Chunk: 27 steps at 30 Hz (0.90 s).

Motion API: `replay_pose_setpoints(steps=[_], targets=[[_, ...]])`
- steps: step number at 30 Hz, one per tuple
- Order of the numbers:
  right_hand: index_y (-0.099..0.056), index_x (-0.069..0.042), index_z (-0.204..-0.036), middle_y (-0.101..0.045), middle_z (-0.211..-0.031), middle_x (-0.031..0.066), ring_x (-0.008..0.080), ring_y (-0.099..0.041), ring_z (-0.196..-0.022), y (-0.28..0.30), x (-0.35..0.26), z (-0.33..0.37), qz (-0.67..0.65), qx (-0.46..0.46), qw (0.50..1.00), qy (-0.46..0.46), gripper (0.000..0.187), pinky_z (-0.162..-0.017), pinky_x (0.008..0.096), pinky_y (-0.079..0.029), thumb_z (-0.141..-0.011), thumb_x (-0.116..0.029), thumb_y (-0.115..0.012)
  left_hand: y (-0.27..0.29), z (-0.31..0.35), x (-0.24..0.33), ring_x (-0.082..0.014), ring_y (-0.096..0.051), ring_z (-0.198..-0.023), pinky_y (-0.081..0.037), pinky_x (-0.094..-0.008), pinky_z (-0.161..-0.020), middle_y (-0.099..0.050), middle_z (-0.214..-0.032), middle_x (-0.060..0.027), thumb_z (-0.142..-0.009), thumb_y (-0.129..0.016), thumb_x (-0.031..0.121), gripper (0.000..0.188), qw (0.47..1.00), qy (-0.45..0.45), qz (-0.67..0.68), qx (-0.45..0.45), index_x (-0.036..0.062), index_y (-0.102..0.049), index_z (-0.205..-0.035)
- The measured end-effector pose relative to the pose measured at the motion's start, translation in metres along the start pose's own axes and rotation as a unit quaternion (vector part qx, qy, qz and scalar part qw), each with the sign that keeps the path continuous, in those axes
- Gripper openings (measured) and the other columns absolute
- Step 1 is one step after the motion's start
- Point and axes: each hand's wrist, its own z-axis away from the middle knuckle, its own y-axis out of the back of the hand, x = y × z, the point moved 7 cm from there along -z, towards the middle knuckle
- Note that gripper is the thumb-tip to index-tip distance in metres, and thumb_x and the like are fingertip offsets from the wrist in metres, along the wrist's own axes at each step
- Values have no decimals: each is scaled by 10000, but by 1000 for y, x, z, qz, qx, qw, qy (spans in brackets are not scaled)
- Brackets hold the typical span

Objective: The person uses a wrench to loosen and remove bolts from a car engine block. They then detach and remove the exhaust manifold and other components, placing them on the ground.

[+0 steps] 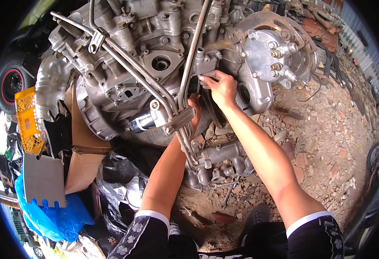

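Note:
A large metal engine fills the upper part of the head view. My right hand is at its middle, beside a small metal housing. Its thumb and fingers are pinched together at the housing's lower edge; what they hold is too small to make out. My left hand reaches in lower down, behind bent metal pipes. Those pipes and the clamp block hide most of its fingers. A round pump-like part with bolted fittings sits to the right of my right hand.
Below the engine a metal manifold lies on rubble ground, with a wrench near it. Left are a cardboard box, a yellow crate, a grey notched plate, a blue plastic bag and a wheel.

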Motion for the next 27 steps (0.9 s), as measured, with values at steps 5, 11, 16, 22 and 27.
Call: replay_pose_setpoints(steps=[5, 11, 16, 22, 27], targets=[[-782, -14, -946, -780, -829, 90, 116, -737, -737, 11, -4, 4, 71, 15, 997, 17, 172, -670, 275, -564, -844, -147, -820, -4, -11, 24, -463, -693, -791, -550, -545, -720, -703, -839, -250, -976, -577, 252, 259, 997, -6, 63, -45, 51, -730, -917], [-764, 2, -1016, -785, -888, 98, 107, -738, -793, 2, -5, 6, 61, -19, 998, 14, 214, -721, 269, -575, -897, -174, -786, 3, -19, 34, -471, -682, -832, -542, -543, -724, -692, -831, -265, -962, -606, 252, 255, 993, 5, 109, -52, 35, -728, -908], [-710, 11, -1100, -780, -940, 88, 156, -762, -823, -3, -2, 6, 48, -48, 998, 17, 259, -708, 280, -595, -947, -196, -737, 18, -2, 32, -467, -674, -806, -537, -522, -691, -686, -824, -261, -956, -633, 216, 210, 998, -27, 48, -28, 22, -713, -943], [-699, 14, -1092, -767, -908, 70, 138, -748, -795, -1, 17, 9, -46, -39, 998, -35, 285, -723, 271, -610, -962, -237, -726, 38, 20, 40, -378, -721, -725, -551, -438, -664, -706, -816, -243, -946, -669, 161, 185, 982, 44, 181, 32, -7, -718, -1005], [-704, -39, -1096, -754, -817, 65, 117, -726, -732, 0, -12, 20, 153, -60, 986, -7, 288, -650, 293, -573, -951, -287, -732, 29, 22, 46, -298, -745, -708, -548, -397, -669, -722, -793, -211, -942, -647, 132, 188, 956, 130, 245, -93, -28, -720, -1008]])
